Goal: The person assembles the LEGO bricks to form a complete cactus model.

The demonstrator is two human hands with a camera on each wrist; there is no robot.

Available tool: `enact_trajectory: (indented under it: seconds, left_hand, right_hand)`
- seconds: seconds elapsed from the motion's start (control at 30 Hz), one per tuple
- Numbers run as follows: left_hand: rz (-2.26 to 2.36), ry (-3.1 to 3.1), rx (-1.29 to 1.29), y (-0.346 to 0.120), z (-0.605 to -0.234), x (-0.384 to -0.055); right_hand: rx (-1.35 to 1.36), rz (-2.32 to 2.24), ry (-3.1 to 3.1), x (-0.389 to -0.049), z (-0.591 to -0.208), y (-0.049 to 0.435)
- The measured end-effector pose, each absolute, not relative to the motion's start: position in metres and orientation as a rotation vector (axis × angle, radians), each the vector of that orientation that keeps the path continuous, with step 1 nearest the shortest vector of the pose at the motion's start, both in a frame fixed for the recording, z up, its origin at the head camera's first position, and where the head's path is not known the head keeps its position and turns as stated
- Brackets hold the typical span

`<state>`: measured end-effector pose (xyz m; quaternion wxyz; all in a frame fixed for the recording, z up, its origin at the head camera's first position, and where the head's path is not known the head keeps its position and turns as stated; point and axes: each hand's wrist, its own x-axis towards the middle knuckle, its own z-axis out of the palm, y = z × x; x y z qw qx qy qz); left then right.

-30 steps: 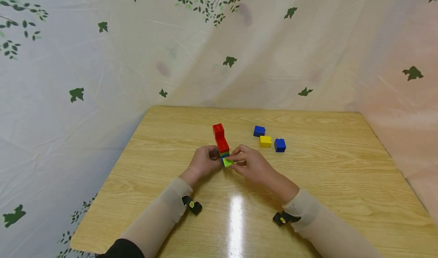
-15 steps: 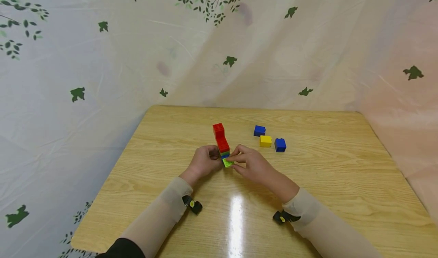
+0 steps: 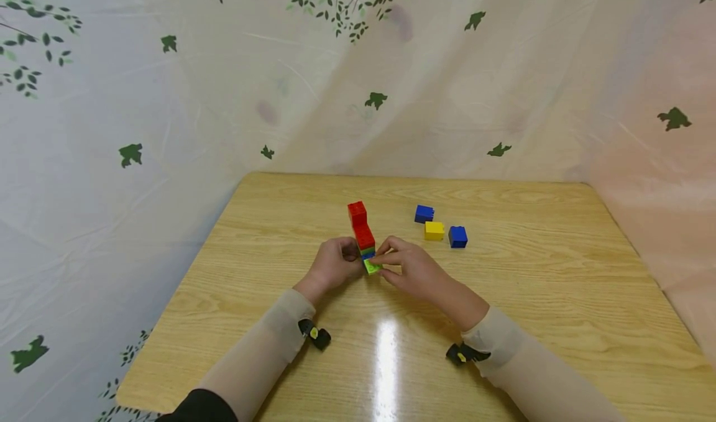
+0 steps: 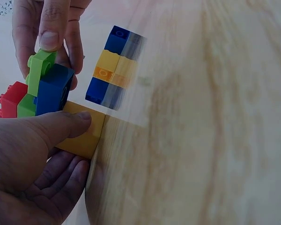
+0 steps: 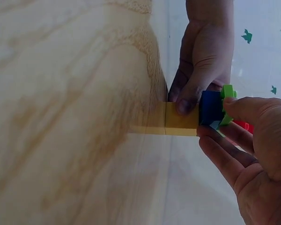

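Observation:
A small tower of toy building bricks stands between the hands, with red bricks at its upper end. Low in it sits a yellow brick, which my left hand grips with the thumb against one face. Over the yellow one is a blue brick, jutting to the near side. My right hand pinches a thin light green brick on top of that blue brick. Whether the two are pressed fully together I cannot tell. The fingers partly hide the lower bricks.
Right of the tower, further back on the wooden table, lie a blue brick, a yellow brick and another blue brick. A patterned cloth hangs behind the table.
The light green brick has shifted very slightly toward me, and a blue strip shows behind it. Both hands stay almost in place and keep their hold.

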<state>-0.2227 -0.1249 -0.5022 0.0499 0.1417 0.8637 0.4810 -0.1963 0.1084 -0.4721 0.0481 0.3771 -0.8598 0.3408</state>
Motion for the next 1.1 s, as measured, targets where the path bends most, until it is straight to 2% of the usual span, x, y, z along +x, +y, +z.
enact_trajectory:
  seconds: [0.43,0.73,1.1]
  left_hand:
    - [1.438,2.640,0.402,-0.125,-0.502,-0.223]
    - [1.450,2.626,0.395,-0.124,-0.500,-0.223]
    - [1.434,2.622,0.402,-0.125,-0.501,-0.224]
  right_hand:
    - [1.122,1.130,-2.652,-0.194,-0.470,0.110]
    - [1.064,1.353,-2.716,-0.193,-0.466,0.117]
    - [0.887,1.216,-2.834,-0.209,-0.468,0.145]
